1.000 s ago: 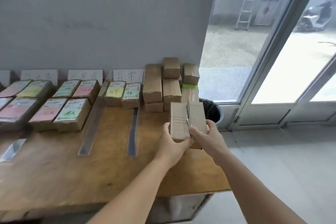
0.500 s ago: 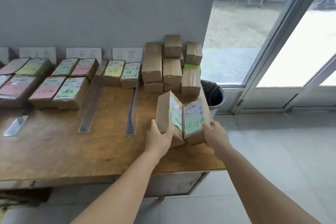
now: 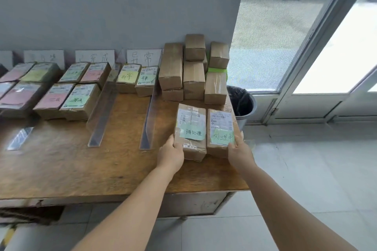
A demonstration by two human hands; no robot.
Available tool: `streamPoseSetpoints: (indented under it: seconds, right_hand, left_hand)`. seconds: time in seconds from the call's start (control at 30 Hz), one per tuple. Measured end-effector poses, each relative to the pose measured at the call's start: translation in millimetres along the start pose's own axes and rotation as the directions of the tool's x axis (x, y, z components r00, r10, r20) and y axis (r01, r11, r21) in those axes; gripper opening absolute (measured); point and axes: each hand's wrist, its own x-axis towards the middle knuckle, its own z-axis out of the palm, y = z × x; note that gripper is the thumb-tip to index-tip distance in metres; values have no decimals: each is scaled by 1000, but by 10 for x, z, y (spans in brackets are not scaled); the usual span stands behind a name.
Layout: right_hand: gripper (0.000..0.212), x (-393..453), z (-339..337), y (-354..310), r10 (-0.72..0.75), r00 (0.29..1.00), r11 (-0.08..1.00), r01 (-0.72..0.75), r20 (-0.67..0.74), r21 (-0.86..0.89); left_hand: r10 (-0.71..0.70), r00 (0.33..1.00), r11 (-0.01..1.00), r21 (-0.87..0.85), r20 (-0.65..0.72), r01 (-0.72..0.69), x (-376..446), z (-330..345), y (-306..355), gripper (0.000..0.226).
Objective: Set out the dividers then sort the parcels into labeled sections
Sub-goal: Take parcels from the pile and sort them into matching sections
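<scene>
2 brown parcels [image 3: 206, 130] w/ green labels, side by side

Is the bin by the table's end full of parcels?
No. The bin shows only a dark liner inside; the parcels are stacked on the table.

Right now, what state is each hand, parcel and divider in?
Left hand: grips the left parcel, label up on the table.
Right hand: grips the right parcel, label up.
Stack of parcels: unsorted against the wall.
Two clear dividers: upright.
</scene>
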Motion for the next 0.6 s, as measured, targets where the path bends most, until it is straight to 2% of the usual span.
streamPoseSetpoints:
  seconds: [0.27, 0.47, 0.6]
  right_hand:
    - [44, -8, -77, 8, -25, 1000, 995, 23, 14, 100]
    - [51, 17, -229, -177, -100, 994, 972, 107, -43, 211]
    - [47, 13, -358, -351, -187, 981, 933, 196, -57, 301]
  left_hand:
    - [-18, 1000, 995, -93, 6, 19, -59, 45, -21, 48]
    - [57, 996, 985, -160, -72, -68, -122, 2, 126, 49]
    - [160, 975, 959, -209, -155, -190, -197, -85, 325, 48]
